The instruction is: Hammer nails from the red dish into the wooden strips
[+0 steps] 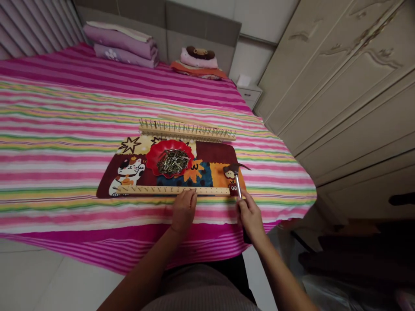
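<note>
My right hand (251,217) is wrapped round the handle of a claw hammer (238,183), whose head is up over the mat's right end. A long pale wooden strip (214,190) lies along the near edge of a patterned mat (215,154). Nails (145,188) stand in the strip's left part, while small dark dots mark its right part. My left hand (184,210) is closed at the strip's middle, fingertips together on its near edge; what they pinch is too small to make out. Behind the strip, a red scalloped bowl (151,162) holds many loose nails (174,161).
Beyond the mat lie wooden strips (191,129) bristling with upright nails. Everything rests on a bed with a striped cover (65,172). Folded bedding (125,43) and a stack of pillows (199,62) sit at the headboard. A wardrobe (343,86) stands to the right.
</note>
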Demonstrator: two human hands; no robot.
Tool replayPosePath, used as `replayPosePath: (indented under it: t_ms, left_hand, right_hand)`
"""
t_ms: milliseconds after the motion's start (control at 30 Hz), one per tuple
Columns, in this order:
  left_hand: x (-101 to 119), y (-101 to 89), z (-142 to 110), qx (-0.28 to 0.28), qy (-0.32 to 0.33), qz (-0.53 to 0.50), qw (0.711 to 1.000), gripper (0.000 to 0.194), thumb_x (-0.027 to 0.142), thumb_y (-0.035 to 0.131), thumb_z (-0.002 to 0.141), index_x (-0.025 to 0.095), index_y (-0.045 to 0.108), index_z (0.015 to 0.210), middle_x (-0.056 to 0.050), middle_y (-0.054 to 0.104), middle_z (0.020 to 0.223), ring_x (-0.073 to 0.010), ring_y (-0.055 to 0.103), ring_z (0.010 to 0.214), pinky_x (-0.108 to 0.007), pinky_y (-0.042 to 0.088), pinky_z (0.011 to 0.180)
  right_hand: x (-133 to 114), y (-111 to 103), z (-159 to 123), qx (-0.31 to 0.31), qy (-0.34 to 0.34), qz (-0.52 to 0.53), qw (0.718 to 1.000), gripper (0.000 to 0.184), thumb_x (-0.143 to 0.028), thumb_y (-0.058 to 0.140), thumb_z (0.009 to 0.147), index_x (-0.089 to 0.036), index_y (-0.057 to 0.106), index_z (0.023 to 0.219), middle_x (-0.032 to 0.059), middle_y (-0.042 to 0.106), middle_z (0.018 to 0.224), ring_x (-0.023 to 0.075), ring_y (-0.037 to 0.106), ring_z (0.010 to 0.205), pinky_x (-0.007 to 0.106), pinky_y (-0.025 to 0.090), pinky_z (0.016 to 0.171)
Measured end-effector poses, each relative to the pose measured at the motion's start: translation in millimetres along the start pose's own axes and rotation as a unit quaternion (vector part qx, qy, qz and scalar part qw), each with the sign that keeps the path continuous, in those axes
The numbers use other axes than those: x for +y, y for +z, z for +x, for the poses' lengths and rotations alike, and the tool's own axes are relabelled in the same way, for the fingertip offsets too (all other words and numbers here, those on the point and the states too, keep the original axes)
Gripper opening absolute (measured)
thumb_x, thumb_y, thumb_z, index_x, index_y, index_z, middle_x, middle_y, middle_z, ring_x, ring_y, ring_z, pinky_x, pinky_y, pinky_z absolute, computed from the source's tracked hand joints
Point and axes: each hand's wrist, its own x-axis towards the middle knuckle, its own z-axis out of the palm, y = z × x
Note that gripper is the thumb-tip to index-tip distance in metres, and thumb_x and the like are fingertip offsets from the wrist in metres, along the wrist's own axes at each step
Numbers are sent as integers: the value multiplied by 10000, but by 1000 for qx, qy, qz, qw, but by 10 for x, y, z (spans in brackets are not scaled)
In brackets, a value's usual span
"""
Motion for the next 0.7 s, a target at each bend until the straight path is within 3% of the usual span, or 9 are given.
replayPosePath:
  t_ms: [100, 233, 333, 433, 567, 700]
  left_hand:
    - [31, -79, -46, -12, 3, -13, 1000, 205, 246, 454, 902, 192, 631, 990, -65, 696, 893, -167, 644, 863, -303, 499, 814]
    - [85, -343, 25, -61, 5, -22, 998, 212, 281, 447, 904, 222, 643, 956, -49, 697, 880, -164, 645, 851, -299, 506, 793]
    - [-16, -627, 327, -23, -14, 35, 999, 222, 328, 464, 887, 227, 658, 923, -59, 686, 862, -180, 629, 826, -309, 495, 774]
    - [-267, -833, 804, -1, -52, 144, 988, 222, 334, 488, 839, 221, 676, 876, -84, 673, 855, -231, 612, 834, -357, 478, 778]
    - [-567, -808, 1352, -103, -97, 262, 955, 196, 280, 510, 769, 201, 684, 726, -111, 659, 746, -270, 619, 770, -383, 467, 751]
    - [-647, -603, 1575, -190, -148, 318, 917, 154, 278, 563, 731, 181, 672, 682, -148, 678, 753, -298, 645, 794, -385, 478, 728]
  right_hand:
    - [107, -50, 236, 31, 43, 67, 996, 402, -405, 694, 659, -234, 569, 1001, -103, 487, 516, 71, 396, 343, 162, 288, 267]
    - [202, -65, 342, 15, 104, 144, 984, 453, -413, 709, 605, -256, 484, 965, -126, 469, 528, 58, 376, 333, 131, 248, 255]
    - [249, -74, 353, 11, 112, 158, 981, 478, -409, 719, 602, -264, 465, 980, -127, 470, 538, 51, 371, 334, 121, 245, 258]
    - [278, -89, 363, 2, 124, 173, 977, 473, -409, 724, 607, -266, 461, 973, -125, 465, 542, 48, 370, 334, 117, 241, 261]
    - [294, -93, 370, 1, 124, 177, 976, 465, -405, 725, 602, -265, 464, 960, -125, 461, 541, 44, 360, 332, 114, 235, 259]
    - [301, -86, 368, 1, 124, 179, 976, 470, -405, 731, 594, -265, 456, 948, -127, 463, 537, 45, 358, 332, 116, 238, 255]
